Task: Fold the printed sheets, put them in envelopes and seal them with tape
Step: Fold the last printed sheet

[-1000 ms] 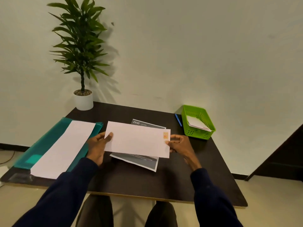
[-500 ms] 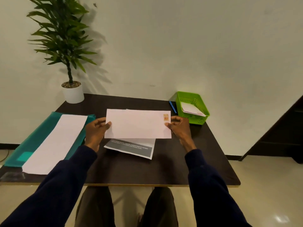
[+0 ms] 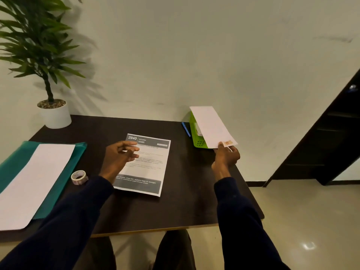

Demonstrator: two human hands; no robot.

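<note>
A white envelope with a small orange stamp mark lies over the green basket at the table's right edge; my right hand pinches its near corner. A printed sheet headed "2940" lies flat in the middle of the dark table. My left hand hovers over the sheet's left side, fingers spread, holding nothing. A roll of clear tape sits left of my left forearm. Further left, a stack of white paper rests on a teal folder.
A potted plant stands at the table's back left corner by the wall. A blue pen lies just left of the basket. A dark doorway or shelf stands to the right, over a tiled floor.
My left hand let go of the envelope, and my right hand carried it rightward over the green basket. The printed sheet is now uncovered, and the view dropped, bringing the tape roll into sight.
</note>
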